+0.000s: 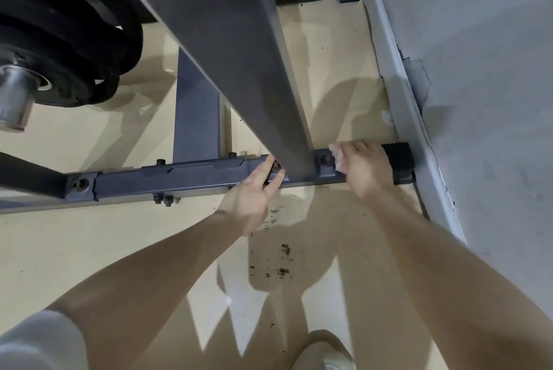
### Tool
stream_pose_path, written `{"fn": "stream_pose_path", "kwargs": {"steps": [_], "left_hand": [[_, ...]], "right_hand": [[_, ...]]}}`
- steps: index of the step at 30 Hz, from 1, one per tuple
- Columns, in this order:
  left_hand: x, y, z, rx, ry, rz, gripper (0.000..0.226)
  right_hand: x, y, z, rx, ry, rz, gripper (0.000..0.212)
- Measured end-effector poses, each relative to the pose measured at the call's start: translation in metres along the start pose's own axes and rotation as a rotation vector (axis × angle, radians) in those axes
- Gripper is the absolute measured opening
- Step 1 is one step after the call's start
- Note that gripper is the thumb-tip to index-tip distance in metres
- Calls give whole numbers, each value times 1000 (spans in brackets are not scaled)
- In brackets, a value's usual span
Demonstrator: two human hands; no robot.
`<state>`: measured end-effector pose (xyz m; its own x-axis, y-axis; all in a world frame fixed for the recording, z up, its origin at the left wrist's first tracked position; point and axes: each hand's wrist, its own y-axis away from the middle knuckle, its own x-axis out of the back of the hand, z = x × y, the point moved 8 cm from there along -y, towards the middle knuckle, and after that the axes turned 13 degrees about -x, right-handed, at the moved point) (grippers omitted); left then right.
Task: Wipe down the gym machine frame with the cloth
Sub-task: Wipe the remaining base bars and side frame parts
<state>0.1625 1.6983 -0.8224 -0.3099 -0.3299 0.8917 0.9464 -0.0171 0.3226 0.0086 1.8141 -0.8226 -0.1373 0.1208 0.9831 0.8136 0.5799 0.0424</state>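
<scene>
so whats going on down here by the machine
A person is bent over the floor-level bar of a gym machine frame. The right hand presses a pale cloth on the bar just right of the upright post, near the black end cap. The left hand rests on the bar at the post's base.

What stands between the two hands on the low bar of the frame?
In the head view, the grey upright post stands on the low bar, between the left hand and the right hand with the cloth.

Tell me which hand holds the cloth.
The right hand, pressing the pale cloth on the base bar beside the wall. The left hand rests bare by the upright post.
</scene>
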Motion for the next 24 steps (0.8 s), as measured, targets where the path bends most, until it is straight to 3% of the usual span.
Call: {"fn": "stream_pose_path", "kwargs": {"steps": [2, 4, 6, 9, 11, 15, 17, 20, 24], "left_hand": [[1, 0, -1, -13, 14, 3, 82], [2, 1, -3, -43, 7, -3, 80], [0, 4, -7, -56, -3, -29, 79], [-5, 11, -14, -60, -5, -79, 83], [-11, 16, -18, -75, -12, -141, 83], [-4, 27, -36, -123, -149, -184, 74], [7, 35, -55, -146, -219, -188, 71], [33, 44, -83, -271, -427, -253, 66], [81, 55, -135, -242, -469, -177, 66]], "right_hand": [[-8, 1, -4, -56, -62, -96, 28], [-3, 5, 1, -6, -11, -34, 33], [0, 6, 16, -74, 72, -17, 42], [-9, 7, 3, -185, 112, -183, 40], [-13, 19, -14, -225, 51, -308, 51], [18, 52, -23, -418, -201, -265, 28], [23, 73, -57, -365, -301, -341, 16], [23, 102, -142, -107, -386, -499, 18], [23, 89, -214, -30, -352, -478, 21]]}}
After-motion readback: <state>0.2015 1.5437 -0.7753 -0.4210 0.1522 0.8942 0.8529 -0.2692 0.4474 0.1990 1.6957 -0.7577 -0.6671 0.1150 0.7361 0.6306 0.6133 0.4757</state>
